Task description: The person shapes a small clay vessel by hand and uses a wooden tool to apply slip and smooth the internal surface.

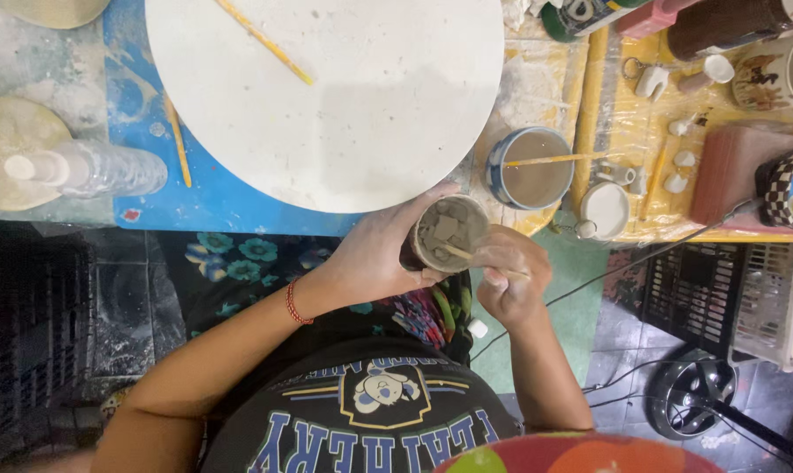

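Head view shows my left hand (375, 258) wrapped around a clay cup (447, 232), grey and wet, just off the table's (212, 201) near edge. My right hand (512, 276) pinches a thin wooden stick (467, 255) touching its patched surface.

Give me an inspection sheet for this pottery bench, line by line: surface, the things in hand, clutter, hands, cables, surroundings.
Surface: blue table under a round white board, dusty.
Job's things: clay cup, grey slip inside; thin wooden stick dipping into it.
Clutter: slip bowl with a brush, plastic bottle, small white pieces on a yellow sheet.
Hands: left hand wraps the cup; right hand has its grip on the stick.
Cables: dark cord runs off the table.
Surroundings: tiled floor, black crate, fan.
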